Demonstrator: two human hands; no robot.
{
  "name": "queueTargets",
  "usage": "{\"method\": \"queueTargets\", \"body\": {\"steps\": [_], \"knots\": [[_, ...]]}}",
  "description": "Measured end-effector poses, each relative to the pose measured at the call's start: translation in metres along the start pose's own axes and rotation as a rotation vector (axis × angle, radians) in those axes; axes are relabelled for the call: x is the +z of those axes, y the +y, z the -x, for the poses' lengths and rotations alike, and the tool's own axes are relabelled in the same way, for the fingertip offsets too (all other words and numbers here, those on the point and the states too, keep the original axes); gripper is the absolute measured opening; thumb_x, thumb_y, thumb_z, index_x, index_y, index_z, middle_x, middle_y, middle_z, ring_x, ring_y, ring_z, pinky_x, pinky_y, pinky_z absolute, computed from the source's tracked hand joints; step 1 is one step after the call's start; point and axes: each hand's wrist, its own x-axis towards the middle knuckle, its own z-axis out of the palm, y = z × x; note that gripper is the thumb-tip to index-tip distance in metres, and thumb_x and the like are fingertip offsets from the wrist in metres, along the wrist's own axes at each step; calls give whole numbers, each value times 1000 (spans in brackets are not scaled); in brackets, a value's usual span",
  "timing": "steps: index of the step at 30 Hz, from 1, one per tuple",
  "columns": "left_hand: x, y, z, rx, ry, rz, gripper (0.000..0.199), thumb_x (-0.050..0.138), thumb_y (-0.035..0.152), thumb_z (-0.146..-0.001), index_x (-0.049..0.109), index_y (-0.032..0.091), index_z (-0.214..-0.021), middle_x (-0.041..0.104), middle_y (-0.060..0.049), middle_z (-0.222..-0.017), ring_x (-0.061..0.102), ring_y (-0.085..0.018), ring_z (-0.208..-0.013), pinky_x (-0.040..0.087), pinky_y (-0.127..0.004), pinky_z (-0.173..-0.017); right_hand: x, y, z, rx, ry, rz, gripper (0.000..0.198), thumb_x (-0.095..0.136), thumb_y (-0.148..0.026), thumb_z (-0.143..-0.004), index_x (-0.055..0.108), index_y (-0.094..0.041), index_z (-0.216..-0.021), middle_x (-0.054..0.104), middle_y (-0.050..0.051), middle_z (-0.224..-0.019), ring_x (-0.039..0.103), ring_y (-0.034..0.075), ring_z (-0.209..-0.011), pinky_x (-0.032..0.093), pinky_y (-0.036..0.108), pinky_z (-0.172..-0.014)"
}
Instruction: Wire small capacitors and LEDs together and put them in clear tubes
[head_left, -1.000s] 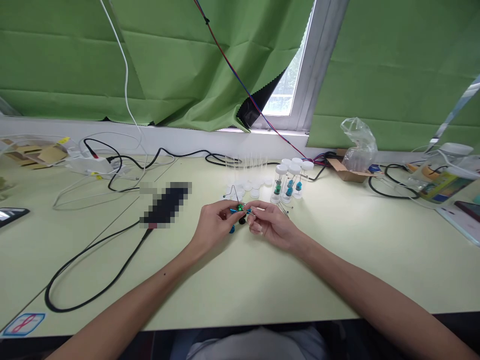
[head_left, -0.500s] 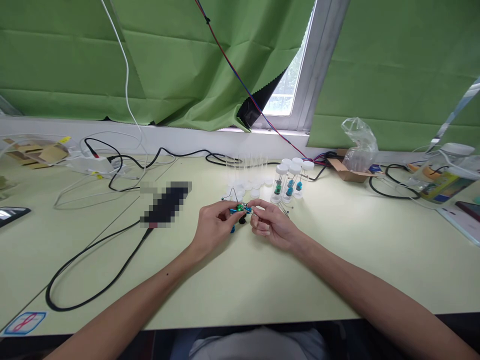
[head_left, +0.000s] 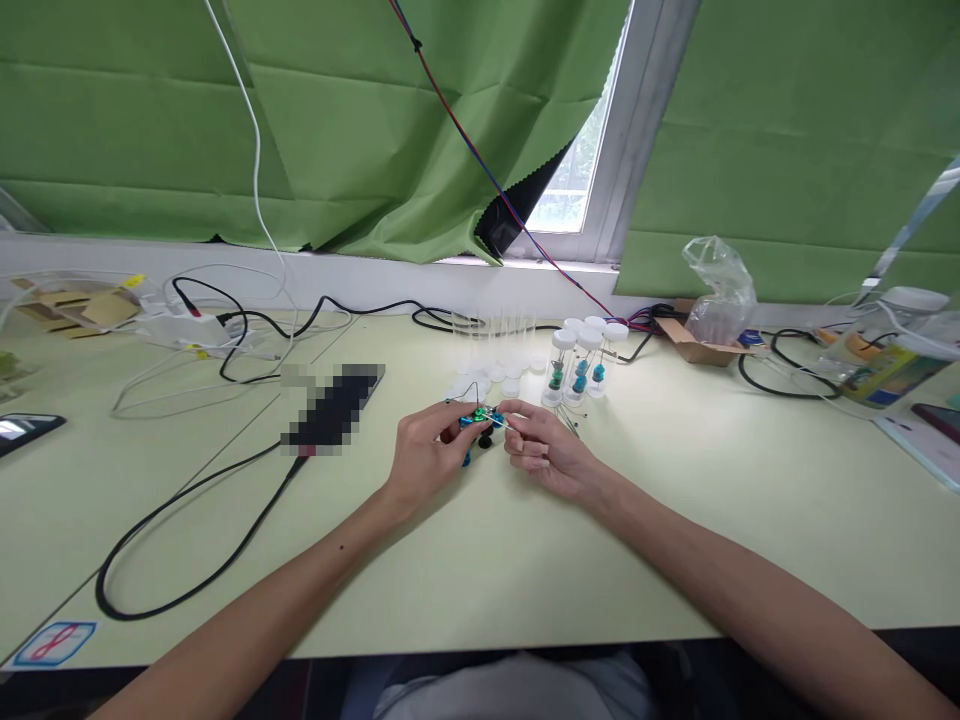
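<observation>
Near the middle of the table, my left hand (head_left: 431,445) pinches a small green piece (head_left: 481,413) between thumb and forefinger. The fingers of my right hand (head_left: 551,455) are closed on a thin metal rod (head_left: 498,421), whose far end reaches the green piece. A bent dark wire (head_left: 476,390) rises just behind the fingertips. Small blue pieces (head_left: 466,458) and a black round piece (head_left: 485,439) lie under and between the hands, partly hidden by the fingers. Several thin metal pins (head_left: 570,421) rest beyond my right hand.
Capped clear tubes (head_left: 587,340) holding blue and green pieces stand behind my right hand. Further left are clear tubes (head_left: 510,328) and white caps (head_left: 511,387). A phone-like dark device (head_left: 337,405) with a black cable (head_left: 247,540) lies left. A cardboard box (head_left: 701,345) sits back right.
Both hands stay almost in place, with only a slight shift of my right fingers and the metal rod. The bent wire has tilted a little. The view has moved slightly.
</observation>
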Motion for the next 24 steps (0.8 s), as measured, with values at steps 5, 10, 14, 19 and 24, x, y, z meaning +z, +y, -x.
{"method": "queueTargets", "body": {"steps": [5,10,14,19,24], "knots": [[2,0,-1,-12,-14,-30,14,67,30,-86,75,19,-86,61,1,-59,47,-11,-52,41,-24,-53,1,0,0,-19,25,24,28,80,-25,-76,61,-17,-95,57,-5,-53,23,2,-40,19,15,-39],[5,-3,-2,-58,-43,-66,15,67,31,-86,74,18,-89,59,2,-57,48,-11,-51,41,-24,-53,3,1,-2,-110,68,105,26,77,-34,-81,62,-18,-94,60,-3,-56,28,3,-40,27,19,-41],[6,-4,-2,-72,-36,-66,17,67,33,-86,74,18,-91,57,2,-57,47,-10,-51,40,-24,-51,2,2,-2,-141,70,156,28,77,-40,-82,62,-17,-89,59,-3,-56,30,4,-41,29,21,-43],[6,-5,-2,-56,-14,-60,18,67,32,-86,75,17,-92,57,2,-59,47,-10,-50,40,-23,-50,-2,3,-3,-154,56,174,30,78,-41,-81,62,-18,-90,61,-3,-59,33,4,-43,32,21,-46],[5,-4,-3,-84,-24,-80,18,67,31,-86,75,18,-94,62,1,-62,48,-10,-50,40,-24,-51,0,3,-2,-156,60,178,30,79,-41,-80,61,-18,-89,61,-3,-58,32,4,-42,31,22,-46]]}}
